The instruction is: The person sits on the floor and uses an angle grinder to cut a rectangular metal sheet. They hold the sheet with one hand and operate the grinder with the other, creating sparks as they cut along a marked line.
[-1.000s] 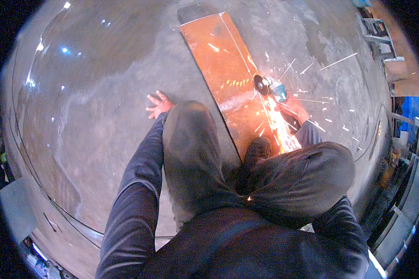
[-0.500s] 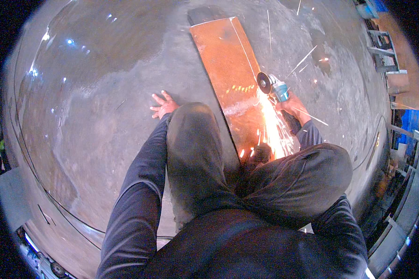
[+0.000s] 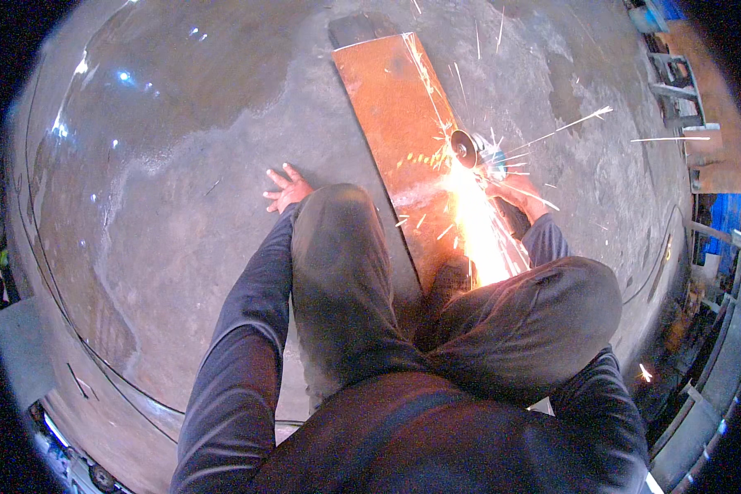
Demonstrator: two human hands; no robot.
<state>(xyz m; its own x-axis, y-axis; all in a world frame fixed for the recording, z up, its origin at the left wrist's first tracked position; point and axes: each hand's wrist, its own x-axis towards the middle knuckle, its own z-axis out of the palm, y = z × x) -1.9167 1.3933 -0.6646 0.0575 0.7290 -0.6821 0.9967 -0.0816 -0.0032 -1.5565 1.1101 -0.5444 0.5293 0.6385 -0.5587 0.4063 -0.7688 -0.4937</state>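
Note:
A teal angle grinder [image 3: 492, 158] is gripped in my right hand [image 3: 514, 191], its dark disc [image 3: 463, 149] touching the right edge of a rusty steel plate [image 3: 391, 90]. Bright sparks [image 3: 479, 222] pour from the contact toward me and hide part of the tool and plate. The plate lies flat and slants away from me, with yellow marks across its middle and a pale line along its right side. My left hand [image 3: 288, 188] rests on the concrete floor beside my left knee, fingers spread and holding nothing.
My bent knees [image 3: 342, 222] flank the near end of the plate, where a shoe [image 3: 451, 280] is partly seen. A dark cable [image 3: 78, 333] curves over the floor at left. Metal frames [image 3: 675, 90] and other steel pieces stand along the right side.
The spark stream has grown brighter and wider, with more streaks flying right. The grinder has shifted very slightly toward the left. My left hand stays in nearly the same place.

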